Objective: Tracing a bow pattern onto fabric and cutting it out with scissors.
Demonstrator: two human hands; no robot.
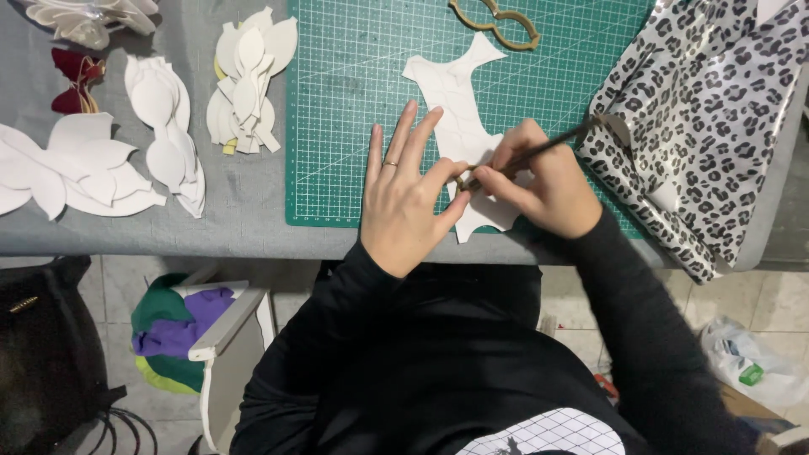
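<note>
Head view: left hand (404, 202), fingers spread, presses a white foam cutout (459, 126) flat on the green cutting mat (337, 126) near the worktop's front edge, while the right hand (548, 190) pinches a thin dark tool (531, 156) against the cutout's lower half beside leopard-print fabric (716, 118).

Matt white foam shape (459, 118) on a gridded rubbery mat (354, 101); glossy leopard-print sheet (716, 109).
</note>
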